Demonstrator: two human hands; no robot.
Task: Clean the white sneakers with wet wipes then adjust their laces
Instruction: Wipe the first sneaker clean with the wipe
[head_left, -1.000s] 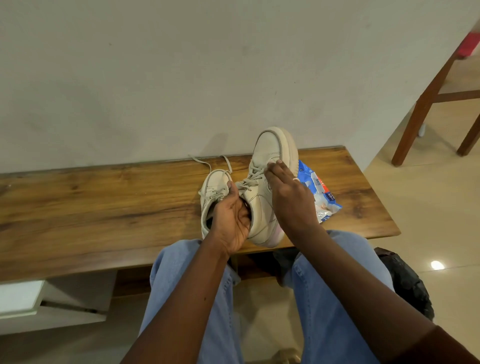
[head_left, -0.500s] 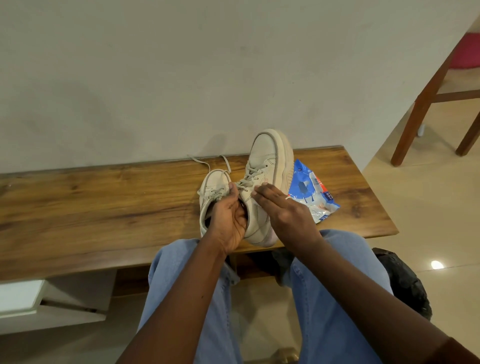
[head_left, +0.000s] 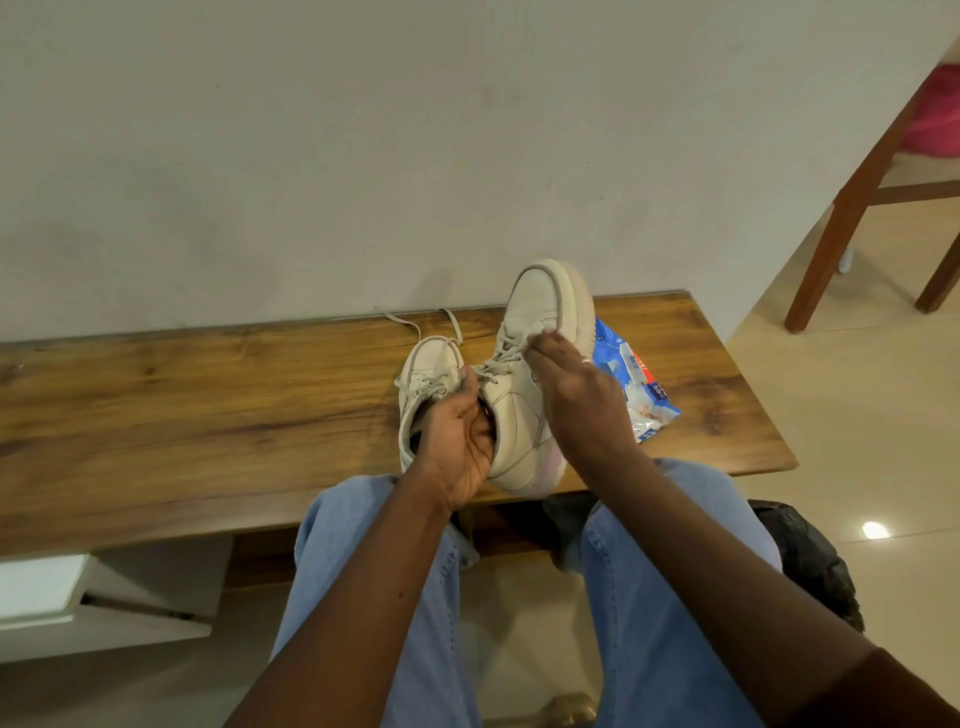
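At frame centre the left hand (head_left: 457, 441) grips the collar of the upended sneaker (head_left: 540, 301) on the bench (head_left: 208, 405), the right hand (head_left: 576, 400) pinching its lace (head_left: 498, 358); a hard tug would likely pull the lacing uneven.

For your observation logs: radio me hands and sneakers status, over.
Left hand grips raised sneaker. Right hand pinches its laces. Other sneaker beside it on bench. Nothing blocking.
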